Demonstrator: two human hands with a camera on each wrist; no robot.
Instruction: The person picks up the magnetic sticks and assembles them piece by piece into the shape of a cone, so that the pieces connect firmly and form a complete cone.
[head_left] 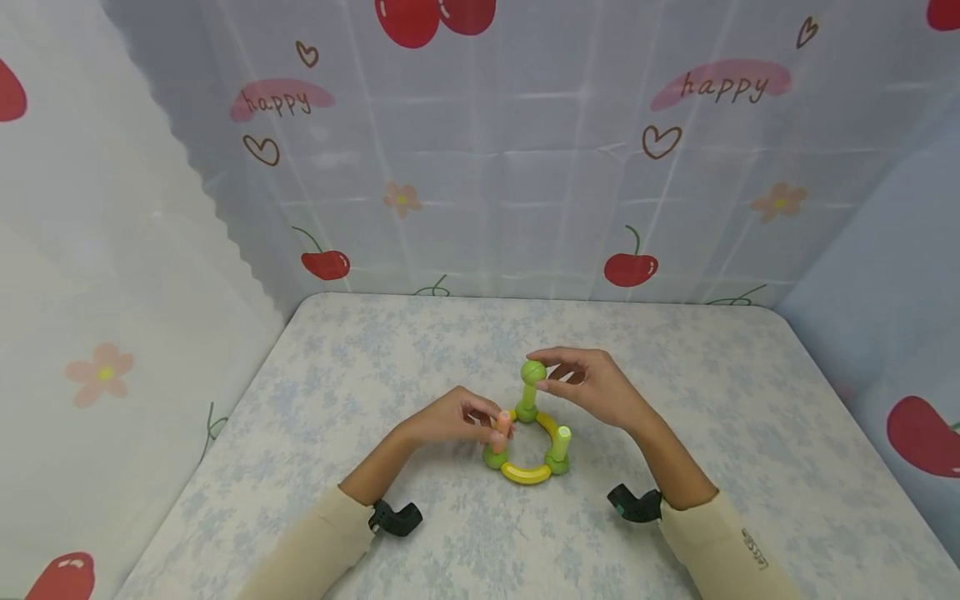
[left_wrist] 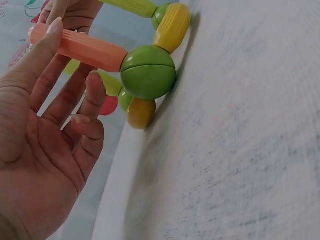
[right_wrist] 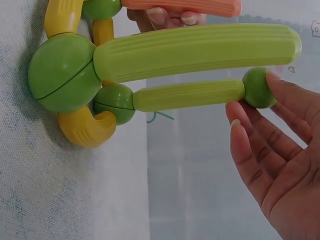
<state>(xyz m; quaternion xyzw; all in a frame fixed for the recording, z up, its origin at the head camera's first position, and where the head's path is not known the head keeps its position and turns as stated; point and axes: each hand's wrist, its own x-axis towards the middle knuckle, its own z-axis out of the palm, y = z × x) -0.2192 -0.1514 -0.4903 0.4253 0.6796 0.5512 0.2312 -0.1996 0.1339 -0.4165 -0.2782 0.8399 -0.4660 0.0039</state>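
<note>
A ring of curved yellow rods [head_left: 527,474] joined by green balls [left_wrist: 148,73] lies on the table, with three rods standing up from the balls. My left hand [head_left: 459,418] pinches the upright orange rod [left_wrist: 95,51] between thumb and fingers. At the back of the ring, my right hand [head_left: 592,385] grips a green ball [right_wrist: 258,88] that sits on top of a light green rod [right_wrist: 190,95]. Another light green rod [head_left: 562,442] rises at the front right, its top end bare and untouched by either hand.
The table [head_left: 360,350] has a pale blue flowered cover. Behind it hangs a curtain [head_left: 510,167] printed with cherries and hearts, and more of it closes off the sides. Black wrist devices [head_left: 397,518] sit at both cuffs.
</note>
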